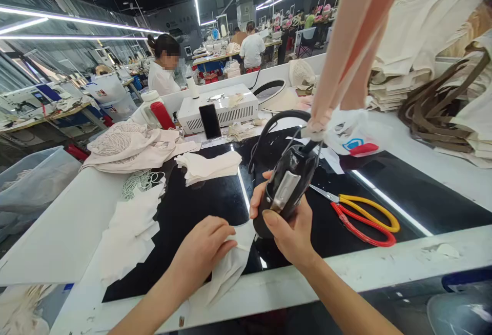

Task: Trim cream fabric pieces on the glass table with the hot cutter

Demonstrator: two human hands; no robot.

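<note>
My right hand (288, 227) is wrapped round a black handheld electric tool (286, 183) with a silver plate on its side; a cable and pale fabric strips (346, 47) rise from its top. Close to the tool's lower end, my left hand (207, 242) pinches a piece of cream fabric (232, 260), which hangs over the front edge of the table. Scissors with one yellow and one red handle (365, 217) lie to the right of the tool. A small stack of cream cloth pieces (209, 165) rests on the black surface (192, 207) behind my left hand.
Overlapping white pieces (130, 232) and green cord (142, 182) are at the left. Behind stand a white box (226, 106), a phone (210, 121) and a red object (162, 115). Fabric stacks (415, 53) and brown straps (434, 104) fill the right. A person (163, 68) sits beyond the table.
</note>
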